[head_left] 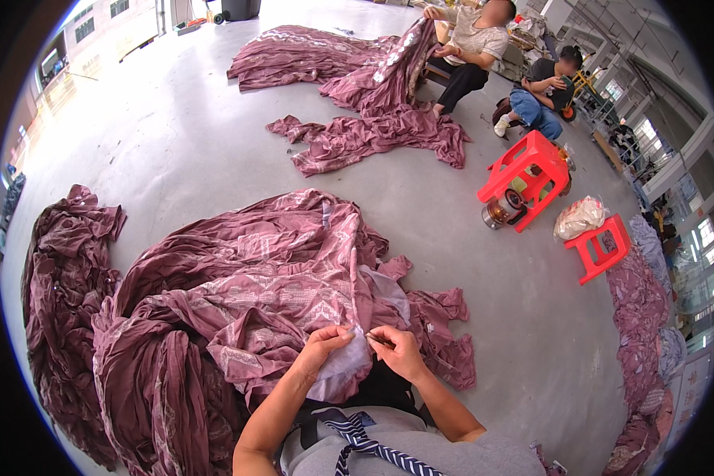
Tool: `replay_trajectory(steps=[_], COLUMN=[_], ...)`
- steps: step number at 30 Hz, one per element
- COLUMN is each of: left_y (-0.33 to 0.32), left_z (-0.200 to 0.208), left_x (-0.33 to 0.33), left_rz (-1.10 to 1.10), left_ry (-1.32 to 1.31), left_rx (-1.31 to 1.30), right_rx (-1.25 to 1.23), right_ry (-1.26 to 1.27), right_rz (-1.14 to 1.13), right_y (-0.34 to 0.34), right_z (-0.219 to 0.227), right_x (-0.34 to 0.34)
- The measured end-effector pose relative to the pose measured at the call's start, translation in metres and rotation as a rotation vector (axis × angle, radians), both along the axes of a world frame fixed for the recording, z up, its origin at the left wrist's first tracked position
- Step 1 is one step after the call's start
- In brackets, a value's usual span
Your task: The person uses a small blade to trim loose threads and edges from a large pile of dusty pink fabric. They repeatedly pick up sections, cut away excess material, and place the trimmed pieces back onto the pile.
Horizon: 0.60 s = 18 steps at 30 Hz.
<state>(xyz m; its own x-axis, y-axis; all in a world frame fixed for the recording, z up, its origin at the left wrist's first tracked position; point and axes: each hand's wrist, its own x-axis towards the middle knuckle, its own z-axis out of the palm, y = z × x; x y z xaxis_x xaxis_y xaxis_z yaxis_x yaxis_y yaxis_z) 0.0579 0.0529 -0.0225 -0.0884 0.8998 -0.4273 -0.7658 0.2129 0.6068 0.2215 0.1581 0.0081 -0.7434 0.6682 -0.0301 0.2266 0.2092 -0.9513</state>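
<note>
A large dusty-pink patterned garment is spread over my lap and the floor before me, with part of its white lining turned outward between my hands. My left hand pinches the garment at the edge of this lining, thumb and fingers together. Just to its right, my right hand is closed around a small dark tool, too small to make out exactly; its tip points toward the lining. Fabric lies close under both hands.
Heaped pink garments lie at the left. Ahead, a seated person handles more pink cloth; another person sits beside. A red stool with a metal jar, another red stool bearing a plastic bag, and fabric piles stand right.
</note>
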Motion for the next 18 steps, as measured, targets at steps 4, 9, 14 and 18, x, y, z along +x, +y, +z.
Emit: replay_trajectory(steps=[4,9,14,18], left_y=[0.002,0.009,0.013,0.016], left_z=[-0.004,0.007,0.01,0.035], left_x=[0.002,0.008,0.0,0.001], left_rz=[0.065,0.174,0.21,0.29], left_ry=[-0.012,0.201,0.271,0.269], left_rx=[0.076,0.133,0.21,0.278], right_rx=[-0.011,0.042,0.046,-0.06], right_ry=[0.01,0.023,0.098,0.037], right_rz=[-0.004,-0.026,-0.036,-0.08], right_y=[0.001,0.006,0.014,0.015], right_z=[0.004,0.006,0.021,0.036], right_x=[-0.001,-0.004,-0.021,-0.028])
